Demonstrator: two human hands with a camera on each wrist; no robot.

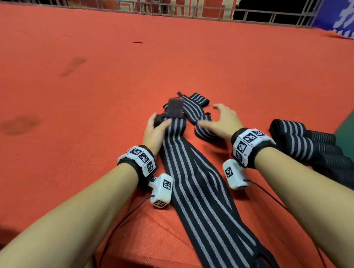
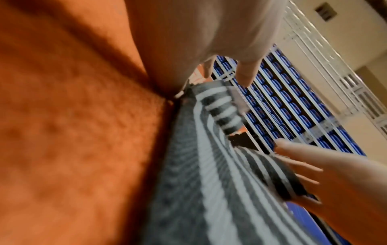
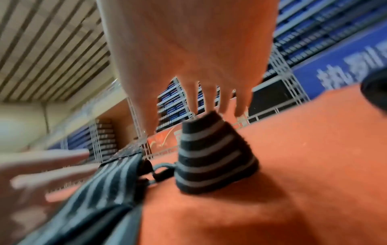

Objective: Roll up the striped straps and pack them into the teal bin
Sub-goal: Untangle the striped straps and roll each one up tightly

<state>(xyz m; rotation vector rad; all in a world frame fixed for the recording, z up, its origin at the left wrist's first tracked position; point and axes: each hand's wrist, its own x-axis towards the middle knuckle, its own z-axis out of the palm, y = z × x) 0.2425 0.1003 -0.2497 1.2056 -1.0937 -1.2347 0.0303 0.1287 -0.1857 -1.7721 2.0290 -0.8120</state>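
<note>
A long black strap with grey stripes lies on the red carpet, running from the near edge out to the middle. Its far end carries a dark velcro flap that stands lifted and blurred. My left hand pinches that end between thumb and curled fingers. Just right of it lies a second striped strap, loosely folded; the right wrist view shows it as a hump. My right hand hovers over it with fingers spread, holding nothing.
Several rolled striped straps lie in a row at the right. Beyond them, at the right edge, is a teal-green surface; I cannot tell if it is the bin. A metal railing borders the far side of the carpet.
</note>
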